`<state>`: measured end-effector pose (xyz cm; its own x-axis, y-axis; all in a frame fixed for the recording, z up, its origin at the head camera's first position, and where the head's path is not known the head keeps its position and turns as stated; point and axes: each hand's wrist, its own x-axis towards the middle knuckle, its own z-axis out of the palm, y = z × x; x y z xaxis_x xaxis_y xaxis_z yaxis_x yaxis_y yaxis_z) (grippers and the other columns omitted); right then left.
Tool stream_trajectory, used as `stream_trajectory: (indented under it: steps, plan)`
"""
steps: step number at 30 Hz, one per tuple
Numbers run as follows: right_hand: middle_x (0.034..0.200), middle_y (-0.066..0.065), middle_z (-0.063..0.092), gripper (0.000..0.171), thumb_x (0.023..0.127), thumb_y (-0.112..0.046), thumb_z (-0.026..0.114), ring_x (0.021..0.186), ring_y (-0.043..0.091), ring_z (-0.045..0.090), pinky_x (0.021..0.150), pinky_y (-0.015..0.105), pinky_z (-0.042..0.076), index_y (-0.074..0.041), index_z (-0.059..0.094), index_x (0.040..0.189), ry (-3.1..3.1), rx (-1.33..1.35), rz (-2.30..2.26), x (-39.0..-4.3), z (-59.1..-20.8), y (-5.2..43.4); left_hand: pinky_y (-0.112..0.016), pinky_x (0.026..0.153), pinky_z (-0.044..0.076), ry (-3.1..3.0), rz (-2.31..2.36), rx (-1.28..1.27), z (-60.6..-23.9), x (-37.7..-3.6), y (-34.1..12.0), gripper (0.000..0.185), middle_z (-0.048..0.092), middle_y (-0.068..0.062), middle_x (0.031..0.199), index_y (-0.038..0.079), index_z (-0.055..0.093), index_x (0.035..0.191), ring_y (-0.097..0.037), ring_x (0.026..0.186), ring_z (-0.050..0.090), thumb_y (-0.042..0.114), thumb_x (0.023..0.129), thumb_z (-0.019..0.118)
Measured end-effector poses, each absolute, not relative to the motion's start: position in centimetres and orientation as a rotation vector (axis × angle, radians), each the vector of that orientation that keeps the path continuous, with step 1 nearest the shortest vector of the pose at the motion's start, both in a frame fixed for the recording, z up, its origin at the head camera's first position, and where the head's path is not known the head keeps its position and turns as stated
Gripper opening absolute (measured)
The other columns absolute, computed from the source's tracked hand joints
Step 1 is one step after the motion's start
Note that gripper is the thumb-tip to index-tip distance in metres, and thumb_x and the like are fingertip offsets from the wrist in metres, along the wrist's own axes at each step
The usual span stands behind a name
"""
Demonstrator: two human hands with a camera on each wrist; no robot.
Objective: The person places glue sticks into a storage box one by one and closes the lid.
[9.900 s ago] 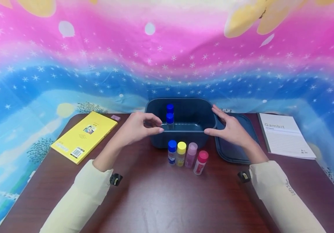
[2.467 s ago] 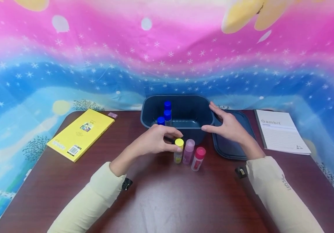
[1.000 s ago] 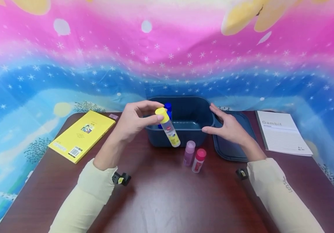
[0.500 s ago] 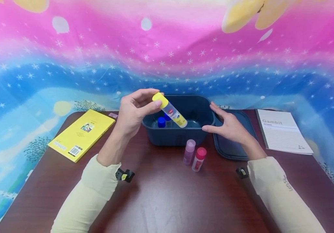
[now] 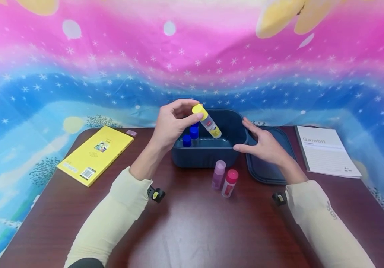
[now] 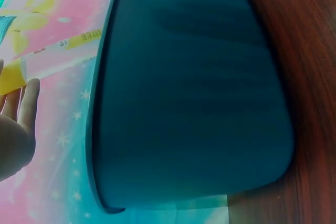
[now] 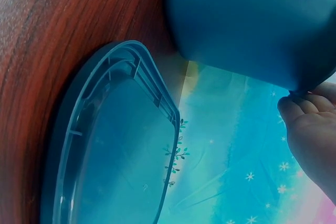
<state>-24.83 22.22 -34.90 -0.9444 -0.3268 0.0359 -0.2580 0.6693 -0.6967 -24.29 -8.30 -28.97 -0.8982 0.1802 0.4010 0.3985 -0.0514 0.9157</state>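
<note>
stowing of glue sticks looks to be the step in hand, and the dark blue bin (image 5: 212,156) is the landmark here. the left hand (image 5: 171,123) holds the yellow-capped stick (image 5: 207,121) above the bin's left half, fingertips and thumb pinched round the cap end, the tube tilted with its base pointing down into the bin. three blue-capped sticks (image 5: 192,136) stand upright inside, at the bin's left end. the right hand (image 5: 262,145) rests on the bin's right rim, fingers fairly straight and spread, gripping nothing, seemingly steadying it. just in front of the bin stand a pale purple stick (image 5: 218,174) and a pink-capped stick (image 5: 229,182), side by side on the table (image 5: 192,223). the bin's lid (image 5: 265,167) lies flat just right of it.

as i judge it, the next move calls for turning the yellow stick upright, lowering it beside the blue ones without knocking them, and only then loosening the pinch.
</note>
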Motion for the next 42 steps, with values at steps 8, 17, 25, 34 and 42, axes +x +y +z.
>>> stream_trajectory:
  steps: [8, 17, 25, 34, 42]
  plan:
    - [0.169, -0.003, 0.012, 0.094, 0.092, -0.043, 0.074, 0.153, 0.035, 0.017, 0.115, 0.066, 0.023, -0.018, 0.018, 0.164, 2.783, -0.482, -1.144, -24.9, -34.9, 22.1, -0.035, 0.089, 0.056, -2.211, -2.035, -0.501, -28.8, -26.1, -7.0, 0.029, 0.072, -0.005, 0.112, 0.009, 0.073, 0.116, -0.021, 0.103, 0.067, 0.016, 0.089, 0.081]
    - [0.169, -0.001, 0.012, 0.097, 0.091, -0.050, 0.073, 0.153, 0.036, 0.017, 0.115, 0.066, 0.024, -0.017, 0.018, 0.164, 2.772, -0.465, -1.150, -24.8, -34.9, 22.2, -0.032, 0.087, 0.057, -2.404, -1.887, -0.464, -29.2, -28.4, -5.3, 0.030, 0.071, -0.002, 0.111, 0.010, 0.072, 0.117, -0.017, 0.100, 0.066, 0.019, 0.089, 0.081]
    - [0.169, 0.000, 0.012, 0.095, 0.092, -0.048, 0.073, 0.153, 0.037, 0.017, 0.114, 0.067, 0.023, -0.018, 0.017, 0.164, 2.772, -0.475, -1.153, -24.9, -34.9, 22.3, -0.029, 0.088, 0.056, -2.533, -1.723, -0.452, -29.2, -29.8, -3.6, 0.029, 0.071, -0.002, 0.106, 0.010, 0.072, 0.115, -0.014, 0.098, 0.066, 0.021, 0.090, 0.080]
    - [0.169, 0.000, 0.013, 0.096, 0.092, -0.050, 0.072, 0.153, 0.036, 0.018, 0.114, 0.066, 0.024, -0.016, 0.018, 0.163, 2.770, -0.482, -1.150, -24.8, -34.9, 22.2, -0.028, 0.085, 0.056, -2.672, -1.616, -0.401, -30.1, -30.7, -2.4, 0.026, 0.071, -0.002, 0.103, 0.010, 0.073, 0.113, -0.015, 0.096, 0.065, 0.020, 0.090, 0.080]
    - [0.169, 0.000, 0.011, 0.097, 0.091, -0.051, 0.072, 0.153, 0.035, 0.017, 0.114, 0.066, 0.024, -0.016, 0.018, 0.164, 2.774, -0.478, -1.140, -24.8, -34.8, 22.2, -0.034, 0.087, 0.055, -2.856, -1.432, -0.398, -30.3, -31.2, -1.8, 0.024, 0.069, -0.001, 0.103, 0.012, 0.073, 0.110, -0.016, 0.094, 0.064, 0.022, 0.090, 0.080]
